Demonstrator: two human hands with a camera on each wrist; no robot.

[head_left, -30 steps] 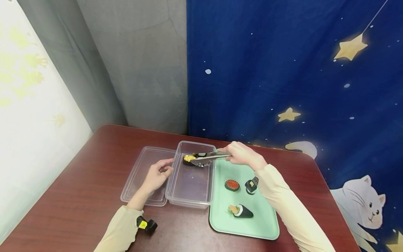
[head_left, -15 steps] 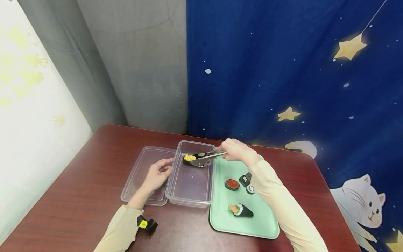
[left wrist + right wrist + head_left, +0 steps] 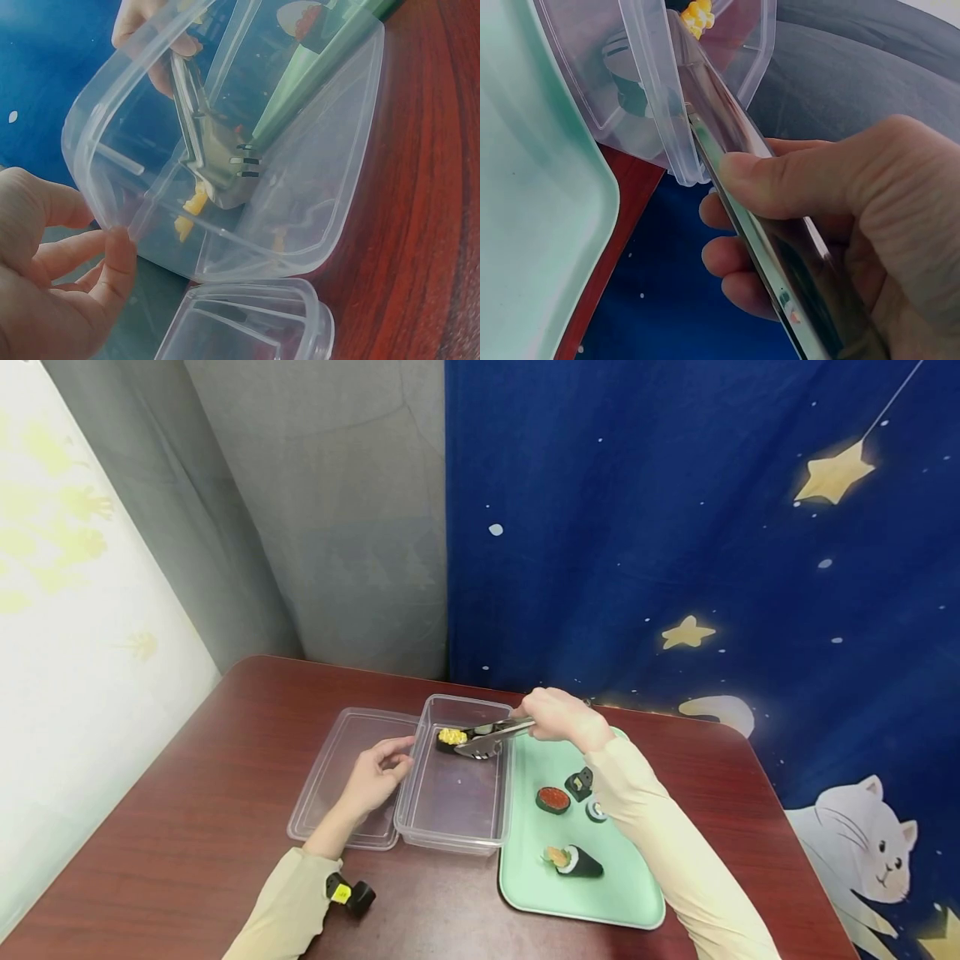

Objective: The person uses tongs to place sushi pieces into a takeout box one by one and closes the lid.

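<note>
My right hand (image 3: 558, 717) grips metal tongs (image 3: 727, 120), thumb on top in the right wrist view. The tongs reach over the clear plastic box (image 3: 453, 814), their tips close beside a toy sushi piece with yellow topping (image 3: 452, 739) at the box's far end. Another dark-wrapped piece (image 3: 626, 75) shows through the box wall in the right wrist view, partly behind the tongs in the head view. My left hand (image 3: 377, 779) is at the box's left wall; in the left wrist view its loosely bent fingertips (image 3: 120, 244) touch the outside of the box.
A green tray (image 3: 540, 893) right of the box holds a red-topped sushi piece (image 3: 552, 800), a small round roll (image 3: 596, 810) and a cone-shaped hand roll (image 3: 577, 862). The clear lid (image 3: 337, 802) lies left of the box, partly under my left arm. Curtains stand behind the table (image 3: 225, 777).
My right hand has shifted a little left and away from me with the tongs, exposing the round roll on the tray. The yellow-topped piece stays about where it was; my left hand is still.
</note>
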